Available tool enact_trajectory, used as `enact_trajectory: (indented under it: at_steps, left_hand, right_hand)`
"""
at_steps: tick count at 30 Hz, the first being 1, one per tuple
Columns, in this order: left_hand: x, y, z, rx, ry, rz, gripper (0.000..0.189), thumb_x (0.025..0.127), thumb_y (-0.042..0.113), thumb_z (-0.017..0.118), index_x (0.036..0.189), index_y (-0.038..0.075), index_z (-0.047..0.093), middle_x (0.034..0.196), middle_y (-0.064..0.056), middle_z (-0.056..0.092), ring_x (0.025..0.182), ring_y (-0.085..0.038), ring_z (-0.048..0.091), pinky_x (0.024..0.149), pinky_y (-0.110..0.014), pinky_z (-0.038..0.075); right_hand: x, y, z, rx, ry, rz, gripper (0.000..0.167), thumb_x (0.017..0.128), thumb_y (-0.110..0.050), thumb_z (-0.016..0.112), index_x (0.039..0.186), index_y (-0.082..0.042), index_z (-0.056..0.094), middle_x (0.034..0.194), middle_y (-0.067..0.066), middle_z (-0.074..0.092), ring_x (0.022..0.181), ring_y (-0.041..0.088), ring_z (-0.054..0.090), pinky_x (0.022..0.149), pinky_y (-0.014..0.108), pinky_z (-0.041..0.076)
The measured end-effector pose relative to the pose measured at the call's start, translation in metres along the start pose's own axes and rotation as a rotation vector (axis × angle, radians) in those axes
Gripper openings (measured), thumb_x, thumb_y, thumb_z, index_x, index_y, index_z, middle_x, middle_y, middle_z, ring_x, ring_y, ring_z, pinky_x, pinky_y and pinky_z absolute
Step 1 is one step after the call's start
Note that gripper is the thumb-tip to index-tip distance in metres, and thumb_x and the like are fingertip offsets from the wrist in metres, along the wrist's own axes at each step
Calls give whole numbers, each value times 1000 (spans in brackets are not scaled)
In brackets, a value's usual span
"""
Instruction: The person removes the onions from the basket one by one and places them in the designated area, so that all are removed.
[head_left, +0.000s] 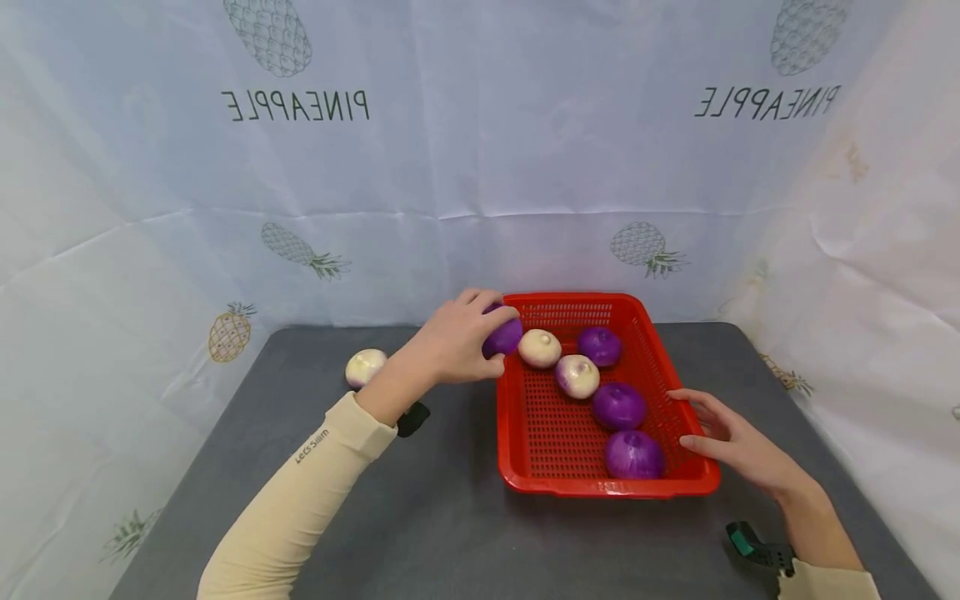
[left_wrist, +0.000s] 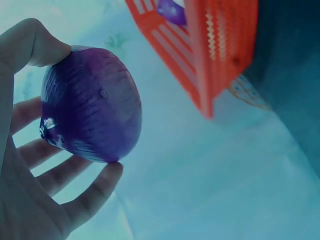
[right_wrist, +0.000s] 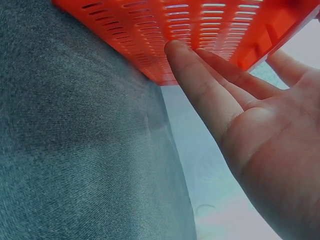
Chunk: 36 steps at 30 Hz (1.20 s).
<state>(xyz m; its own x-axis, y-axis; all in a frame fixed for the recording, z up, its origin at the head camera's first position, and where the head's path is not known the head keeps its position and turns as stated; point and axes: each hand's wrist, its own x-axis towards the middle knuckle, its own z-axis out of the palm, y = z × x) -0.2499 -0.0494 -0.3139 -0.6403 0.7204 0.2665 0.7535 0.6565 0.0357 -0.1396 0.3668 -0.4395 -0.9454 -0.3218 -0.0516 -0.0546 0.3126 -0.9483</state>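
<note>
Leftmost, a pale onion [head_left: 363, 367] rests on the dark table [head_left: 420, 533] behind the left wrist, touched by neither hand. Its rounded base seems enough to keep it settled there. The left hand [head_left: 457, 337] holds a purple onion [left_wrist: 95, 105] off the table, thumb on one side and curved fingers on the other. In the left wrist view a gap shows between onion and palm, so the fingertips appear to bear the load, a grip that suits something round and smooth.

Just right of that hand stands the red basket [head_left: 512, 417]; the left wrist view shows the held onion apart from it. Nearest the left hand inside are two whitish onions [head_left: 539, 348], the second closer to the person. Farther right, toward the other hand, are three violet onions [head_left: 618, 407], strung from the far side to the near right corner. The walls probably keep them all from rolling away.

At the far right, the right hand [head_left: 738, 446] carries no onion. Its fingers lie fairly straight against the basket's right side near the front corner, thumb apart from forefinger, perhaps to steady it. Whether it bears any of the basket's weight, I cannot tell.
</note>
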Motion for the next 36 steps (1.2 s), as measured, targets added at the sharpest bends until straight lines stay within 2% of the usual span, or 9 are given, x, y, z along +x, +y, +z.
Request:
enact_trajectory:
  at_steps: [5, 10, 14, 21, 30, 36]
  left_hand:
    - [-5, -20, 6, -26, 2, -57, 55, 85, 29, 69, 138, 15, 60, 135, -10, 53, 123, -30, 48, 89, -45, 53]
    - [-8, -37, 21, -36, 4, -95, 54, 85, 29, 70, 136, 14, 60, 132, -10, 54, 118, -29, 49, 89, -45, 53]
    - [-10, -46, 34, -58, -20, -140, 53, 84, 29, 71, 134, 14, 61, 131, -10, 55, 114, -29, 50, 87, -46, 53]
    - [-9, -52, 61, -69, -117, -213, 55, 86, 32, 69, 137, 17, 58, 134, -9, 52, 118, -30, 48, 89, -48, 53]
    - [-8, -55, 92, -29, -162, -250, 57, 87, 35, 70, 139, 18, 57, 135, -9, 52, 119, -30, 48, 89, -49, 52]
    - [-10, -57, 107, -17, -193, -284, 59, 86, 37, 72, 140, 18, 57, 136, -11, 52, 122, -32, 48, 96, -53, 49]
  right_hand:
    - [0, 0, 1, -2, 1, -4, 59, 99, -11, 59, 152, -5, 32, 143, 30, 43, 111, 12, 64, 80, 41, 60]
    - [1, 1, 1, -2, 2, 2, 59, 99, -11, 59, 152, -6, 32, 145, 32, 41, 112, 12, 63, 81, 41, 60]
    - [1, 1, 2, -5, 8, 7, 60, 99, -12, 60, 152, -6, 32, 146, 32, 40, 112, 11, 63, 81, 40, 60]
    - [1, 1, 1, 7, 9, 23, 61, 99, -12, 60, 153, -6, 31, 148, 32, 37, 113, 9, 62, 83, 40, 59]
    - [0, 2, 0, 7, 9, 15, 61, 99, -12, 59, 152, -6, 31, 146, 31, 40, 113, 9, 63, 82, 41, 59]
    - [1, 2, 0, 20, 5, 14, 60, 99, -12, 59, 152, -6, 32, 148, 31, 38, 113, 9, 62, 82, 41, 59]
